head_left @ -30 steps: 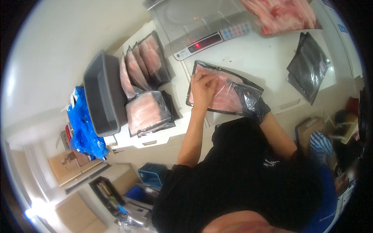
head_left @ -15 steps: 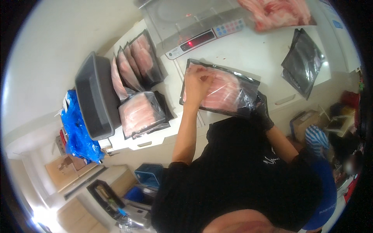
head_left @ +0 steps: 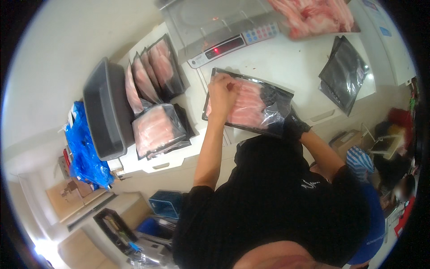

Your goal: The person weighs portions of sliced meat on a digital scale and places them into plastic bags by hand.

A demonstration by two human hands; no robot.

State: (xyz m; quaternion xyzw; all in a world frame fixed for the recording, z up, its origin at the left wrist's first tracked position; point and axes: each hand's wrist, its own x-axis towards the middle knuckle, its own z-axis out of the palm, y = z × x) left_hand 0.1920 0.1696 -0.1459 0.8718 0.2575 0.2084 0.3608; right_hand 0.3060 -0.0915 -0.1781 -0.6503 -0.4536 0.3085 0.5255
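A flat bag of sliced meat (head_left: pixel 246 105), clear on top with a black edge, lies tilted at the table's front edge. My bare left hand (head_left: pixel 222 96) is on its left end, fingers curled and pinching the film over the slices. My right hand (head_left: pixel 295 127), in a black glove, is at the bag's lower right corner. Its fingers are hidden by the bag and the dark glove blends with the black backing. A dark shape shows under the film right of the meat; whether it is gloved fingers I cannot tell.
Several filled meat bags (head_left: pixel 154 130) stand and lie at the left, beside a grey tub (head_left: pixel 104 112). A scale (head_left: pixel 219 31) with a lit display stands beyond my hands. Raw meat (head_left: pixel 313 20) lies at the far right, with flat black bags (head_left: pixel 344 76) nearer.
The dark shape under the film has come further left, towards the slices. My left hand keeps its grip. The whole view has shifted slightly.
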